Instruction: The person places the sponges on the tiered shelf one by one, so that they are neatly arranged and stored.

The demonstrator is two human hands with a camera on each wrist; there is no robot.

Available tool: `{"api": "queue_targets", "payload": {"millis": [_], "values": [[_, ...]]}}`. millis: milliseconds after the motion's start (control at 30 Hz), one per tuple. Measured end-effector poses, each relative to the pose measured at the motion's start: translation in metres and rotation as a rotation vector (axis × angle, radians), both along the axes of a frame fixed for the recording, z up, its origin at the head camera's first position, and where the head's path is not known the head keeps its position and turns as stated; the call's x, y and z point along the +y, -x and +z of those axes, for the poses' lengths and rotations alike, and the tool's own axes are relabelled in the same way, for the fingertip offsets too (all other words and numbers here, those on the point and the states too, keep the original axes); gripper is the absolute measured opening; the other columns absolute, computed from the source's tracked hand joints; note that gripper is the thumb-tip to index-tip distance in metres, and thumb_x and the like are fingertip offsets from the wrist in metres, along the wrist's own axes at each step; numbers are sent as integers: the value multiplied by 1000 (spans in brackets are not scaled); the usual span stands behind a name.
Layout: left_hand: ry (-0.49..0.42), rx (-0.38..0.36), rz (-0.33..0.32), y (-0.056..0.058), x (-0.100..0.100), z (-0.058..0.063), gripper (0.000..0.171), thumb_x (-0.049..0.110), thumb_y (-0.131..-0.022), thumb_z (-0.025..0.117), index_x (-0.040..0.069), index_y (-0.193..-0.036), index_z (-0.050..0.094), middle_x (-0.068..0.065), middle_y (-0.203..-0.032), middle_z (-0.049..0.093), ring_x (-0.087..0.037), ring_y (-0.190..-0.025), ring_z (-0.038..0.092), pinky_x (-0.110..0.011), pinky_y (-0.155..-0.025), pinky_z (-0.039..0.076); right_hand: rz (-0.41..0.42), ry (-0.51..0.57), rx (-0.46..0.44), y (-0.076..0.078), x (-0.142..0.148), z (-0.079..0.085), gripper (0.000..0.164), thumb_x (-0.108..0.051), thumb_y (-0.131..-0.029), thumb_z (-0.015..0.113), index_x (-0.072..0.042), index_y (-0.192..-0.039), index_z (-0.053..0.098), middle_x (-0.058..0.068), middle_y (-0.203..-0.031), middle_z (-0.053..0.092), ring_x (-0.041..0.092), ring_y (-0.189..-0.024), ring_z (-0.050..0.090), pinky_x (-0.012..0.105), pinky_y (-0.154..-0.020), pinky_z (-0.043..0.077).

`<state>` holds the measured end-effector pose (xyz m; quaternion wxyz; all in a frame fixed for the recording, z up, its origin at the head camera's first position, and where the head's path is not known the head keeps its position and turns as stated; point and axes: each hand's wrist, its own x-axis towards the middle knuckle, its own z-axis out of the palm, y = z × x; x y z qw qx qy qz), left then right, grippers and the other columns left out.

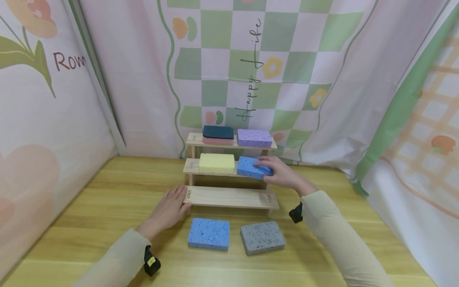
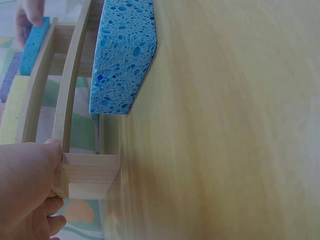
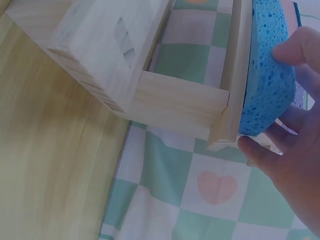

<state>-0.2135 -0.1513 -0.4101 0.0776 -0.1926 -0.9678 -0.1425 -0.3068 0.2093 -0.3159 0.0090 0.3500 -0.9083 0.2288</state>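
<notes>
Blue, pitted sponge block [image 1: 247,167] sits on the middle tier of a pale wooden three-tier rack [image 1: 231,197], skewed beside a pale-yellow sponge block [image 1: 216,163]; the right hand [image 1: 281,172] holds its right end between thumb and fingers. From where I stand, this looks like the placing step, calling next for squaring it and letting go. The left hand [image 1: 170,209] grips the bottom tier's left end, thumb in front. Fingers mask the held sponge's right end, so I can't tell whether it lies flat. The left wrist view cuts off a second blue sponge [image 1: 209,234].
</notes>
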Motion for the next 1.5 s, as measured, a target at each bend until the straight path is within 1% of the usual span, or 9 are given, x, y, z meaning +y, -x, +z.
{"api": "queue_targets", "payload": {"millis": [167, 400, 800, 1267, 1500], "values": [[0, 1, -1, 0, 0, 0, 61, 34, -99, 40, -10, -139, 27, -26, -142, 29, -41, -130, 26, -53, -106, 16, 6, -27, 23, 2, -1, 2, 47, -2, -81, 55, -8, -128, 55, 22, -141, 34, 41, -128, 25, 59, -95, 31], [4, 4, 2, -1, 0, 1, 60, 32, -99, 41, -10, -139, 27, -26, -142, 29, -41, -130, 26, -53, -106, 16, -3, -28, 32, 3, -3, 2, 45, 1, -84, 52, -8, -128, 55, 22, -140, 35, 41, -128, 26, 58, -96, 30], [5, 10, 0, 0, -1, 1, 59, 30, -99, 42, -11, -138, 28, -26, -142, 30, -41, -129, 27, -53, -106, 17, -12, -27, 40, 4, -6, 1, 44, -1, -86, 52, -7, -129, 54, 22, -140, 36, 41, -127, 27, 58, -96, 30], [2, 11, -2, -1, -1, -1, 60, 32, -99, 41, -10, -139, 27, -26, -142, 29, -41, -129, 27, -54, -106, 17, -15, -14, 42, 4, -5, -1, 44, -1, -86, 52, -6, -129, 54, 22, -139, 36, 40, -128, 27, 57, -97, 30], [6, 3, -5, 1, -1, -2, 60, 33, -100, 39, -10, -139, 27, -25, -143, 29, -41, -130, 26, -53, -106, 16, -15, -16, 66, 4, -4, 0, 45, -2, -85, 53, -5, -130, 52, 22, -138, 37, 40, -127, 29, 57, -98, 29]]}}
